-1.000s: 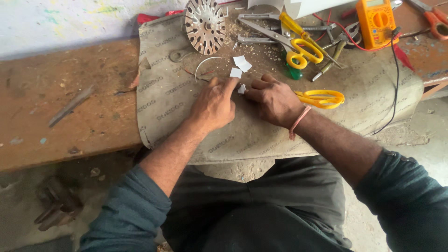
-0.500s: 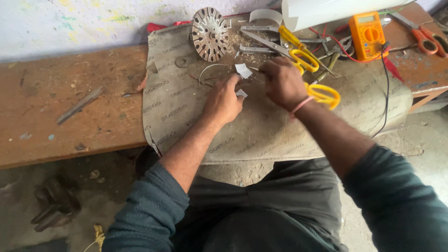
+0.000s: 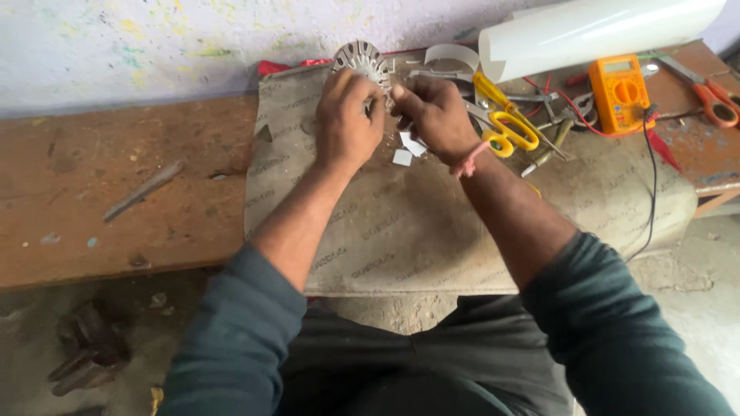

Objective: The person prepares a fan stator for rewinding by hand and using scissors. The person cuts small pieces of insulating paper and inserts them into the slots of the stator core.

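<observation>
Behind hands: white sheet roll (image 3: 601, 31), orange multimeter (image 3: 619, 92) beneath.

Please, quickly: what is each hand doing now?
Left hand: closed on the slotted metal core.
Right hand: fingers pinched at the core; contents cannot be told.

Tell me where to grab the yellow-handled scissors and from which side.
Take the yellow-handled scissors by the finger loops, probably coming from the near right. The loops lie toward the person on the grey mat, while the blades point back toward the wall under other tools. The right hand is nearest; the left hand is on the slotted metal core.
</observation>
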